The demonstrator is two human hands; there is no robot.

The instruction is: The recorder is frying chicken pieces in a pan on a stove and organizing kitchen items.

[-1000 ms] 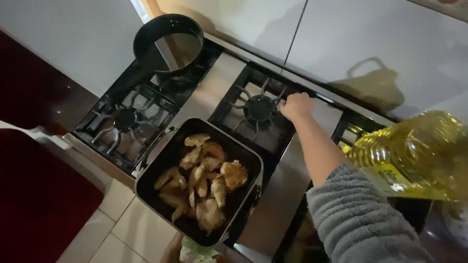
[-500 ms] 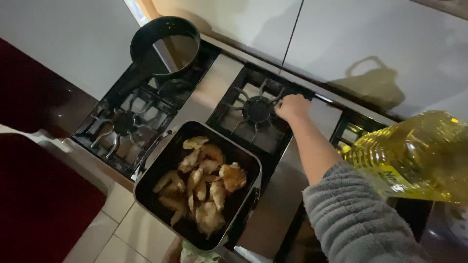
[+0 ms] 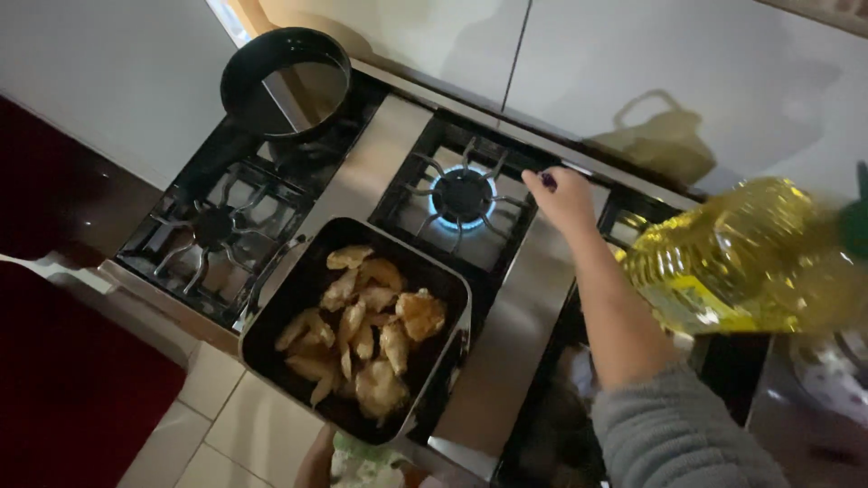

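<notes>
On the steel stove (image 3: 506, 361), beside the lit burner (image 3: 462, 195) with its ring of blue flame, the right hand (image 3: 565, 196) reaches out, fingers curled around a small dark object at the burner's far edge; what that object is cannot be told. A grey fuzzy sleeve (image 3: 678, 434) covers the forearm. Below, the left hand (image 3: 318, 463) shows only partly at the frame's bottom edge, at the near rim of a black square pan (image 3: 271, 321); its grip cannot be told. Golden, crusty pieces of food (image 3: 366, 330) lie in the pan, which sits diagonally, its long axis running from near left to far right. A clear plastic bottle of yellow oil (image 3: 741, 258) lies tilted at the right. A round black saucepan (image 3: 285, 81) stands on the far left burner.
</notes>
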